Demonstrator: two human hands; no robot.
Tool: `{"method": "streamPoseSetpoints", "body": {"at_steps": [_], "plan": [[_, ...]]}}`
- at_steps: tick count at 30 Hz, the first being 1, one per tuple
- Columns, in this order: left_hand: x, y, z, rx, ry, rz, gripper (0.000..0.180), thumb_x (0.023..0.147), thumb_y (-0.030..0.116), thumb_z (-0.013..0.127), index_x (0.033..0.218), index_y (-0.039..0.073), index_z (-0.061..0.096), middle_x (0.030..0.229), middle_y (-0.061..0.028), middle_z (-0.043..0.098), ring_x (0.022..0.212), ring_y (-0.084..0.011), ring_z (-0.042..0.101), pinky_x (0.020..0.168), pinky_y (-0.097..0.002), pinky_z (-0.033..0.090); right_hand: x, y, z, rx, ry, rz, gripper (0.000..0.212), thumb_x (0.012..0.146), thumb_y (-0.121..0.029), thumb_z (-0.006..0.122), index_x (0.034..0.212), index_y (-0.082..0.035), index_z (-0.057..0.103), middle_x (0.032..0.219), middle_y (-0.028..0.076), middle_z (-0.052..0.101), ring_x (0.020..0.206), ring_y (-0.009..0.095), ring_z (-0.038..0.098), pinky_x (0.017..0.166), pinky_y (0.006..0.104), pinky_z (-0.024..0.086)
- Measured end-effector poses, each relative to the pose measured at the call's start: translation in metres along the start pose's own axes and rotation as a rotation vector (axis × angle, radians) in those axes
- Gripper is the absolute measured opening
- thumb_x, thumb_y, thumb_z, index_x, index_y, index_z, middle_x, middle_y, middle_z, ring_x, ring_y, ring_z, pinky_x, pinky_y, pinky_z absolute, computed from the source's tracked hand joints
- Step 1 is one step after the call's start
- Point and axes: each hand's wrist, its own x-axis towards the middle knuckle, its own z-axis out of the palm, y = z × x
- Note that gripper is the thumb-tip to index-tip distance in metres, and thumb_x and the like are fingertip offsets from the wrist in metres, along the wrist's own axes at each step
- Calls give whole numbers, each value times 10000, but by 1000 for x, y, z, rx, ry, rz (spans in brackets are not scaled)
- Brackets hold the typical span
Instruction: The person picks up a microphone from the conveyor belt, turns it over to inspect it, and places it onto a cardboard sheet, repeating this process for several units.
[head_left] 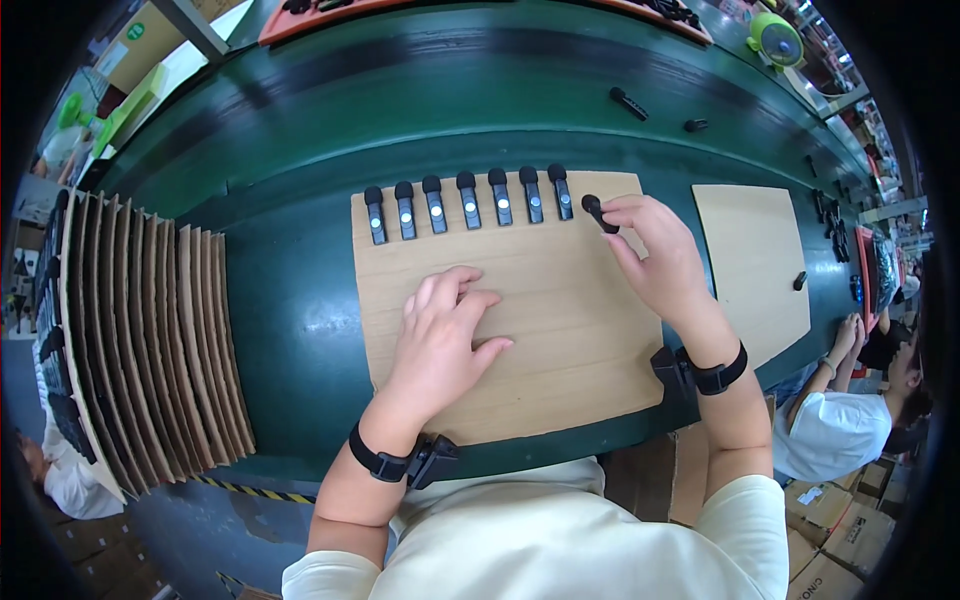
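Note:
A flat brown cardboard sheet (520,330) lies in front of me on the green bench. Along its far edge stands a neat row of several small black clip-on microphones (469,205), each with a rounded foam tip pointing away from me and a pale round spot on its body. At the right end of that row, my right hand (650,245) pinches another black microphone (593,205) between thumb and fingers, just over the sheet's far right corner. My left hand (440,335) rests over the sheet's left middle, fingers loosely bent and apart, holding nothing.
Stacked upright cardboard sheets (160,340) stand at the left. A second cardboard sheet (755,265) with a small black piece (800,281) lies to the right. Loose black microphones (629,102) lie farther back on the green surface (420,105). Another person (840,425) sits at the right.

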Motion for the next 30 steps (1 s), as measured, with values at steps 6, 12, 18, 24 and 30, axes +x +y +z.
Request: {"method": "streamPoseSetpoints", "body": {"at_steps": [6,12,18,24,30], "plan": [[1,0,-1,19,15,-10,465,653,167,845,1069,86,651,1256,-109,533,1159,-309,497,993,-442,396,-10,9,3,-1,-204,-32,200,769,14,707,935,-19,601,1056,123,612,928,318,619,771,372,518],[1,1,1,-4,6,-20,462,651,162,845,1061,87,646,1270,-104,522,1159,-302,493,1000,-440,386,-1,24,12,-8,-228,5,215,763,4,712,944,-33,602,1085,121,591,930,314,615,758,373,517],[1,0,1,12,14,-11,464,651,161,845,1062,86,642,1273,-104,517,1137,-296,498,995,-438,389,16,37,17,1,-169,-21,234,761,-11,723,961,-35,605,1087,121,591,941,306,620,768,358,521],[1,0,0,-7,-4,-21,459,658,164,842,1064,86,641,1272,-106,513,1120,-293,502,991,-434,393,40,60,10,40,-105,5,254,786,-35,716,1011,-14,601,1080,128,593,954,284,624,815,333,511],[2,1,-2,-7,-14,-36,459,664,165,838,1069,84,638,1270,-107,510,1119,-289,505,988,-434,395,94,121,32,-83,-75,313,199,850,-96,685,1019,-4,637,1038,125,597,912,262,610,842,325,502]]}}
